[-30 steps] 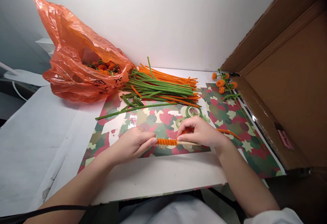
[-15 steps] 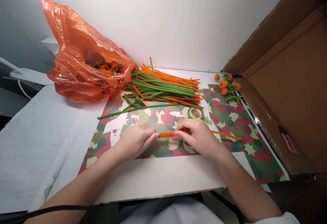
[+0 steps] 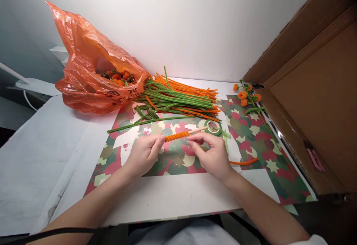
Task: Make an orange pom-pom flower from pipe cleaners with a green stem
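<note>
Over the middle of the counter [image 3: 86,137], an orange fuzzy coil [image 3: 177,137] is wound around a thin wooden stick [image 3: 198,129]. It is up between the two hands, above a sheet with bright shapes [image 3: 178,161]. The left hand [image 3: 143,153] has a tight grip on the coil's left end, with the thumb on top. The right hand [image 3: 213,155] has a narrow grip, finger and thumb pinching at the coil's right end. An orange fuzzy strip [image 3: 244,162] pokes out past the right hand, which hides the part in between. The stick's bare end points at a roll of green tape [image 3: 208,122]; I cannot tell if they touch. Behind the hands lie green fuzzy sticks [image 3: 184,98] and orange fuzzy sticks [image 3: 192,85]. Left of them sits an orange bag [image 3: 83,62] with orange flowers [image 3: 119,76] inside. More little flowers [image 3: 242,95] lie at the right, by a cardboard wall [image 3: 312,99].
</note>
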### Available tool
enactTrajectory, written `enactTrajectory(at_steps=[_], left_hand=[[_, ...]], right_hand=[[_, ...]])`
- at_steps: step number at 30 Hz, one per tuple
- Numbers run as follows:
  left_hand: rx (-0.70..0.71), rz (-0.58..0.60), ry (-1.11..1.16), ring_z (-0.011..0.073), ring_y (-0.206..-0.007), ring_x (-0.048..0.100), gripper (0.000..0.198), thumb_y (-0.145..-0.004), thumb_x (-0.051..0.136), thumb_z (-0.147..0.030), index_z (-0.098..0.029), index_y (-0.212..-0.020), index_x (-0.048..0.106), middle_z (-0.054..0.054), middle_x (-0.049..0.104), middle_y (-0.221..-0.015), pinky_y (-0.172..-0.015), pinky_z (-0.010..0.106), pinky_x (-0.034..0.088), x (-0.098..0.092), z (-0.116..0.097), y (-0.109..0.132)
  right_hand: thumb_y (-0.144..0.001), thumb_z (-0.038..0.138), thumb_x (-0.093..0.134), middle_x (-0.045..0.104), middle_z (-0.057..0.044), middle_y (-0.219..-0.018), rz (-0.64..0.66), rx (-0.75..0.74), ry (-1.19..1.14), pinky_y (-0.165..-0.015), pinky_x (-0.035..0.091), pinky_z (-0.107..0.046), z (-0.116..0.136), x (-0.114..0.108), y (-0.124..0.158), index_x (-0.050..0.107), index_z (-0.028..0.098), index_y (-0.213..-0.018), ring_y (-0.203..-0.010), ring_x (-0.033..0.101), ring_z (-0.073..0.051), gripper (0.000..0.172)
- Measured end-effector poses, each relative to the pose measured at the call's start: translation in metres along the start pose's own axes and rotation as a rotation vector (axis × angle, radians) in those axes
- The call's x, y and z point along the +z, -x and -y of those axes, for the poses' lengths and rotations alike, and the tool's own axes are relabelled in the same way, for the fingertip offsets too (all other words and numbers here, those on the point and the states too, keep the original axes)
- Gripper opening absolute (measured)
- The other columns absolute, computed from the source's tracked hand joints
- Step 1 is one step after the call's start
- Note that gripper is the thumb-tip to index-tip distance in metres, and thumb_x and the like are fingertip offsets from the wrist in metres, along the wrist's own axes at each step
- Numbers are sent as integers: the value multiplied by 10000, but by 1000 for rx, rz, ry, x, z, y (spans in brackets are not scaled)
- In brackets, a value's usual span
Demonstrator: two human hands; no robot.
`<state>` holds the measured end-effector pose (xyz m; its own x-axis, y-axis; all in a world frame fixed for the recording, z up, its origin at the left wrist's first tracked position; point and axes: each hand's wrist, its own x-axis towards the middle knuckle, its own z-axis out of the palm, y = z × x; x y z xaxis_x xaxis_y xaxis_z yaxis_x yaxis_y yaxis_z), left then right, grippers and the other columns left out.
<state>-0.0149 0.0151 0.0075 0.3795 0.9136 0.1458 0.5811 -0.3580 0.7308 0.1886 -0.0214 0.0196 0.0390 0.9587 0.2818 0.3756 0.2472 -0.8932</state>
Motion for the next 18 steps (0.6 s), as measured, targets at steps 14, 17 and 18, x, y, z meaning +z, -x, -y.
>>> enactTrajectory(at_steps=[14, 17, 18], left_hand=[[-108, 42, 379, 97, -486, 210, 452, -959, 296, -469, -215, -586, 276, -54, 231, -553, -451, 262, 180, 5, 4, 3], [-140, 84, 492, 97, -496, 180, 474, -945, 306, -537, -220, -594, 269, -60, 203, -563, -449, 262, 159, 6, 6, 3], [-149, 104, 533, 98, -499, 173, 483, -939, 310, -556, -222, -593, 263, -62, 194, -564, -450, 262, 154, 6, 6, 3]], right_hand=[[-745, 294, 745, 705, 4, -679, -65, 371, -529, -584, 582, -254, -6, 7, 1, 356, 215, -633, -681, 720, -168, 413], [-672, 358, 800, 707, 8, -655, -63, 437, -586, -545, 589, -256, -4, 7, -3, 366, 214, -630, -624, 718, -173, 459], [-646, 370, 816, 706, 15, -645, -51, 450, -600, -542, 592, -256, -4, 6, -4, 393, 212, -646, -607, 715, -170, 452]])
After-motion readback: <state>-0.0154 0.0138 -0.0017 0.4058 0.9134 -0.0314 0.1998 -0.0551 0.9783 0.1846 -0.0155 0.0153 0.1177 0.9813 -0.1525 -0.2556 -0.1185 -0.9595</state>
